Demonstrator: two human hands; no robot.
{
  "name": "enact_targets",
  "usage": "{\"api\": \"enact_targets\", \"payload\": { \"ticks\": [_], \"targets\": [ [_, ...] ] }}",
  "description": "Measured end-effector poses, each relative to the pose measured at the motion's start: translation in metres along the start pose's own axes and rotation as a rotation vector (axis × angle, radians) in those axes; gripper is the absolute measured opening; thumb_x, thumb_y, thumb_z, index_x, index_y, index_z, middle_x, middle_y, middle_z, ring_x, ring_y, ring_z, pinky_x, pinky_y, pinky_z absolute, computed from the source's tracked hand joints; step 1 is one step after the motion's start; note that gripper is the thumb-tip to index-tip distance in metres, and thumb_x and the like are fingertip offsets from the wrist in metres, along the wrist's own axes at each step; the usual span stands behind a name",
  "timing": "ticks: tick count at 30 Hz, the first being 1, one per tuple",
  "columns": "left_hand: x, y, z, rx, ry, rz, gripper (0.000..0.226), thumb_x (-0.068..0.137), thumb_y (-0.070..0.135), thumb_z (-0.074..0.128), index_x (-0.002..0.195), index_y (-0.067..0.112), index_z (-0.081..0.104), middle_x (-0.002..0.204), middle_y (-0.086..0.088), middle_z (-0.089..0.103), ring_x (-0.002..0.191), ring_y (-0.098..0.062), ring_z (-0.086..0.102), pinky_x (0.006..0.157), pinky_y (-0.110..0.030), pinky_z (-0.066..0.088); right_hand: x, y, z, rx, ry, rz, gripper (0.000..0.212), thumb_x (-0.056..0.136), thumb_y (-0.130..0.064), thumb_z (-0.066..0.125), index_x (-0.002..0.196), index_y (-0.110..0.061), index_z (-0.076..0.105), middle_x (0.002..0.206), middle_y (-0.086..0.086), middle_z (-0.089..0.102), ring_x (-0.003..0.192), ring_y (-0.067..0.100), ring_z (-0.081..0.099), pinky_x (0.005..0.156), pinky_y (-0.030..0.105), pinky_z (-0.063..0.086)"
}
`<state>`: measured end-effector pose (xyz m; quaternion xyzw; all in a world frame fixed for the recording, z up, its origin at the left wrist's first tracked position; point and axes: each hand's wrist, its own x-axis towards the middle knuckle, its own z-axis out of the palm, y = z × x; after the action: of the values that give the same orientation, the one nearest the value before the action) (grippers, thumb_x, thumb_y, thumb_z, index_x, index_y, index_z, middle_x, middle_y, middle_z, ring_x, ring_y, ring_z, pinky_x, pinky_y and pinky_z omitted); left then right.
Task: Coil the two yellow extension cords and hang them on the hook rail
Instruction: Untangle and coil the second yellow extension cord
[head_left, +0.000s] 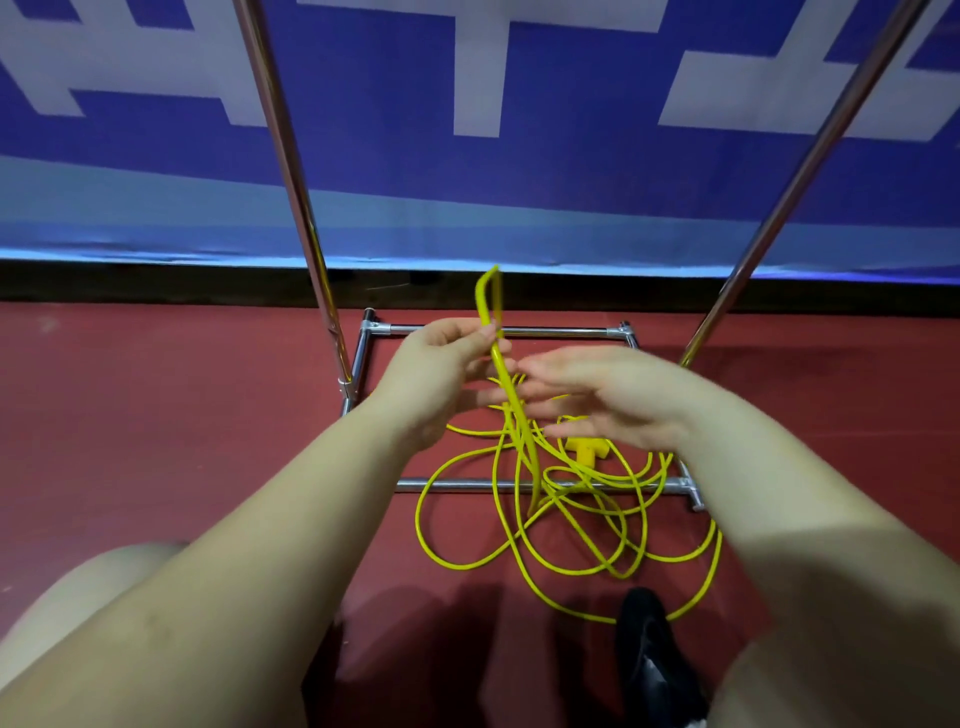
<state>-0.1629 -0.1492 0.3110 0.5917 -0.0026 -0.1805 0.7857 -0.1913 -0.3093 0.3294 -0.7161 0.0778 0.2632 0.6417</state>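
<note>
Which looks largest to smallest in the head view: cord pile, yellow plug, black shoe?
1. Cord pile, clearly widest.
2. Black shoe, though it is nearer the camera and partly cut off.
3. Yellow plug, smallest, partly hidden.

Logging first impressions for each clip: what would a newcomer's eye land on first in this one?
First, the bright yellow cord sprawled in loose loops on the red floor, lying over the chrome rack base. Next, the two hands at centre: the left hand pinches a raised bend of cord, while the right hand hovers open beside it. Behind, a blue and white banner fills the top.
</note>
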Motion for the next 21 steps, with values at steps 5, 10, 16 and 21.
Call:
{"api": "enact_targets", "payload": {
  "ticks": [5, 10, 16, 21],
  "targets": [
    [0.007, 0.009, -0.007, -0.233, 0.149, 0.020, 0.007, 0.097, 0.009, 0.048, 0.092, 0.010, 0.053, 0.078, -0.001, 0.063, 0.057, -0.005, 0.066, 0.050, -0.022, 0.055, 0.003, 0.011, 0.014, -0.350, -0.083, -0.074, 0.016, 0.090, -0.007, 0.057, 0.104, -0.014, 0.059, 0.093, 0.005, 0.067, 0.085, 0.016, 0.064, 0.064, 0.012, 0.048],
    [0.006, 0.010, -0.006, -0.211, 0.072, 0.033, 0.028, 0.097, 0.012, 0.048, 0.124, 0.006, 0.047, 0.086, -0.004, 0.066, 0.067, -0.012, 0.069, 0.063, -0.027, 0.059, 0.001, 0.001, 0.010, -0.181, 0.024, -0.208, 0.014, 0.091, -0.011, 0.057, 0.100, -0.021, 0.061, 0.081, -0.003, 0.065, 0.070, 0.006, 0.068, 0.056, 0.019, 0.053],
    [-0.003, -0.008, 0.002, 0.211, -0.233, -0.135, 0.023, 0.097, 0.032, 0.045, 0.106, 0.017, 0.059, 0.090, 0.003, 0.068, 0.073, -0.008, 0.065, 0.079, -0.031, 0.051, 0.007, -0.006, 0.007, 0.344, 0.215, -0.217, 0.005, 0.092, -0.009, 0.053, 0.091, -0.009, 0.059, 0.079, 0.004, 0.062, 0.057, 0.005, 0.067, 0.053, 0.023, 0.056],
    [-0.010, -0.015, 0.005, 0.384, -0.403, -0.144, 0.012, 0.098, 0.012, 0.046, 0.102, 0.010, 0.057, 0.085, -0.003, 0.066, 0.078, -0.011, 0.063, 0.075, -0.018, 0.052, 0.010, -0.010, -0.003, 0.553, 0.356, -0.264, 0.010, 0.093, -0.007, 0.051, 0.084, -0.010, 0.054, 0.078, 0.003, 0.056, 0.062, 0.008, 0.067, 0.054, 0.024, 0.057]
  ]
}}
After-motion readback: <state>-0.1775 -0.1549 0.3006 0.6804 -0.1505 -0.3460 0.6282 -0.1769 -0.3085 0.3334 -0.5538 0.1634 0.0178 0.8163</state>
